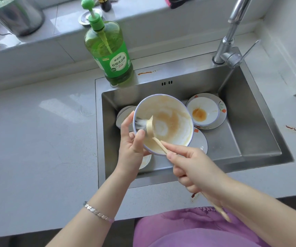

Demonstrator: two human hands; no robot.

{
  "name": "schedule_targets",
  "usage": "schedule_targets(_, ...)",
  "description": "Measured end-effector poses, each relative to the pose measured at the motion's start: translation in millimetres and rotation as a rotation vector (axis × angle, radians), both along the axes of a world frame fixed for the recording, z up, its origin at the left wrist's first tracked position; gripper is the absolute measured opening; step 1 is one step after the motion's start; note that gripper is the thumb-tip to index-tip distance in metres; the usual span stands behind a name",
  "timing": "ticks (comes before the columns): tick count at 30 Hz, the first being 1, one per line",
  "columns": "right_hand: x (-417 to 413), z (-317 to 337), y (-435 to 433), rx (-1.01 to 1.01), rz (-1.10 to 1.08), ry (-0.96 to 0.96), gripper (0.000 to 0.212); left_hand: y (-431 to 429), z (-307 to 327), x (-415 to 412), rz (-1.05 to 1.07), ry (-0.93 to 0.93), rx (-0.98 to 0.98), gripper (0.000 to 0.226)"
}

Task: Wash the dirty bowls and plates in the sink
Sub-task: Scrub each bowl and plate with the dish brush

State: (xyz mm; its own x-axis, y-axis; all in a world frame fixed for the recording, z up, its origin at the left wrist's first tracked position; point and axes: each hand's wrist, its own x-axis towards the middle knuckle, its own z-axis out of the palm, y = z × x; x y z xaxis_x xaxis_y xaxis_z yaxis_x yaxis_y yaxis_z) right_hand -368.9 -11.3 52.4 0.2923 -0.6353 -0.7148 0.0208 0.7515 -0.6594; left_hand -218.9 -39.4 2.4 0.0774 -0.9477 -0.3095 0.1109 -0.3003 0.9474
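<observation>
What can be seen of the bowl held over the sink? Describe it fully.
The bowl is round and glossy like ceramic, white inside with a blue rim, and smeared with brownish-orange residue. It is tilted, its opening facing the camera, above the sink. The left hand grips its left rim. The head of a wooden-handled brush, held by the right hand, lies against its inner left wall.

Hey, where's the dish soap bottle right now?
In the head view, the dish soap bottle stands upright on the back left corner of the sink rim, left of the faucet and behind the bowl in the left hand.
</observation>
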Motion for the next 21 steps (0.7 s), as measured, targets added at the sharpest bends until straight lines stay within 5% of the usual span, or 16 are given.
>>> schedule_targets(8,-12,9,-19,0.129,-0.137,-0.145,0.029,11,-3,-5,-0.048,0.039,-0.012,0.054)
schedule_targets(21,-30,0,-22,0.028,0.310,0.107,0.028,7,-2,10,-0.035,-0.011,0.139,0.046)
